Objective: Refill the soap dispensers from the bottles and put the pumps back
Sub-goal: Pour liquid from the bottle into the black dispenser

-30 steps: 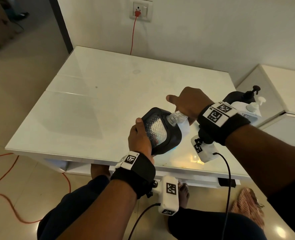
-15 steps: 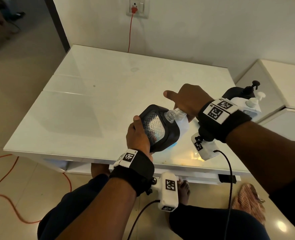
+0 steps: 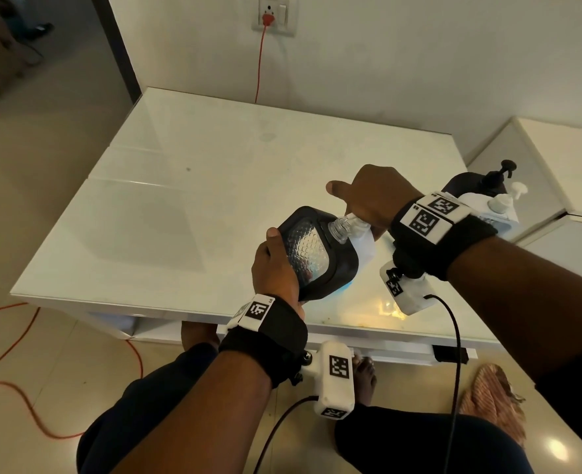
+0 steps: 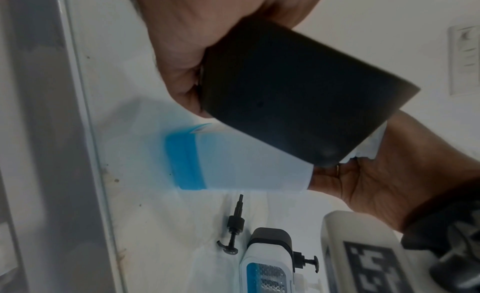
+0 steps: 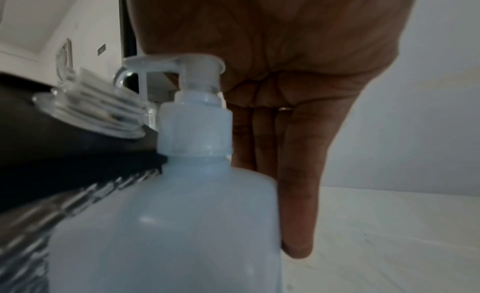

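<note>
The black dispenser (image 3: pixel 311 253), rounded-square with a quilted clear window, is gripped by the left hand (image 3: pixel 275 265), fingers curled around its matte base, thumb along the edge, tilted above the glossy white table (image 3: pixel 180 200). Its ribbed clear neck (image 3: pixel 339 229) is met by the white bottle (image 5: pixel 166 225), a smooth translucent cylinder with blue liquid at its bottom, wrapped by the right hand (image 3: pixel 373 196), fingers pressed together. Beyond the right hand's knuckles, 2 more pump containers (image 3: pixel 491 200) are seen; a loose black pump (image 4: pixel 233 227) lies flat nearby.
</note>
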Action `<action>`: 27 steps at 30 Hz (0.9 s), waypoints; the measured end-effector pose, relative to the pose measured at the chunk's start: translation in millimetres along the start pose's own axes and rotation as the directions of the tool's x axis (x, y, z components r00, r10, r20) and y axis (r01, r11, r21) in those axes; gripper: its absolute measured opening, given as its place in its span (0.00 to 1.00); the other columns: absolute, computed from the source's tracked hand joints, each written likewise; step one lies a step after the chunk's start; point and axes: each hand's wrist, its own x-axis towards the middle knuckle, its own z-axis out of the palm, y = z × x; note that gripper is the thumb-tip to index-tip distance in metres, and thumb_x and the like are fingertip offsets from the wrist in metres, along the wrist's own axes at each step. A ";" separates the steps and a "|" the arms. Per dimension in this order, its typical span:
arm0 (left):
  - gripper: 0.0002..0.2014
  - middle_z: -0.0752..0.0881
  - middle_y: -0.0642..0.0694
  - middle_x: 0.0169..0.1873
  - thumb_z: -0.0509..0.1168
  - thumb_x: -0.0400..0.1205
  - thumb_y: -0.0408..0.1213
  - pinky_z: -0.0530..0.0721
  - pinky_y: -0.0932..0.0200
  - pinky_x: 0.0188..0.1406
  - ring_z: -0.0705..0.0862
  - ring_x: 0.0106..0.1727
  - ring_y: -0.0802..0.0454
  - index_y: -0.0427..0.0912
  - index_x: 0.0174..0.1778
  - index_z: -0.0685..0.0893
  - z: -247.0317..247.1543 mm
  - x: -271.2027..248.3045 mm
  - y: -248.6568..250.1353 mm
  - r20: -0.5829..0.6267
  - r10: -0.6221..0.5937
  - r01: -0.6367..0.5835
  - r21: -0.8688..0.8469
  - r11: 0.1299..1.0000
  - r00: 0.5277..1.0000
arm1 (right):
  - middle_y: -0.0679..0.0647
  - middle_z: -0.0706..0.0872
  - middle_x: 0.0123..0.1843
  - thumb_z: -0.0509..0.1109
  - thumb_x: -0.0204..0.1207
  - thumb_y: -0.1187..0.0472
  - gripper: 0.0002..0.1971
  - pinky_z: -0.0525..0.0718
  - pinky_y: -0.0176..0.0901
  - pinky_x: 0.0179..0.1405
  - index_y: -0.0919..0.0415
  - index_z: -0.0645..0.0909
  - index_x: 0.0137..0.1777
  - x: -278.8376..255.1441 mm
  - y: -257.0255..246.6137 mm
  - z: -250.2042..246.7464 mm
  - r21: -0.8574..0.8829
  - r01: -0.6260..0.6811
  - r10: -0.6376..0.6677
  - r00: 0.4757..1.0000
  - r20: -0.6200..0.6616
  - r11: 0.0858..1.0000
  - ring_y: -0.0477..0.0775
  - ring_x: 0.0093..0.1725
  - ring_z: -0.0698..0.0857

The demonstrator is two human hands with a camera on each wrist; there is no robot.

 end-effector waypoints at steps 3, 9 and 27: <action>0.22 0.85 0.42 0.69 0.51 0.84 0.73 0.85 0.29 0.69 0.84 0.68 0.33 0.63 0.60 0.77 0.4 0.8 -0.9 0.003 -0.003 0.003 -0.016 1.000 1.000 | 0.57 0.87 0.39 0.59 0.83 0.33 0.31 0.84 0.51 0.50 0.60 0.79 0.34 3.1 2.0 0.3 0.018 0.031 -0.031 1.000 -0.003 0.999 0.60 0.39 0.85; 0.23 0.84 0.43 0.71 0.51 0.86 0.73 0.86 0.26 0.67 0.83 0.68 0.33 0.62 0.64 0.77 3.1 -5.0 2.7 0.029 -0.059 0.060 -0.049 0.997 0.998 | 0.60 0.89 0.28 0.51 0.73 0.19 0.47 0.89 0.47 0.47 0.66 0.83 0.30 -2.4 1.6 -6.0 0.103 0.012 -0.022 0.995 0.101 0.995 0.60 0.24 0.90; 0.18 0.85 0.44 0.67 0.52 0.90 0.67 0.85 0.28 0.69 0.85 0.67 0.34 0.61 0.61 0.79 4.5 -13.5 5.1 0.054 -0.092 0.097 -0.107 0.989 0.994 | 0.57 0.87 0.35 0.53 0.84 0.32 0.36 0.88 0.54 0.54 0.64 0.86 0.41 -2.7 2.9 -4.9 0.060 0.042 -0.043 0.999 0.025 0.997 0.58 0.33 0.88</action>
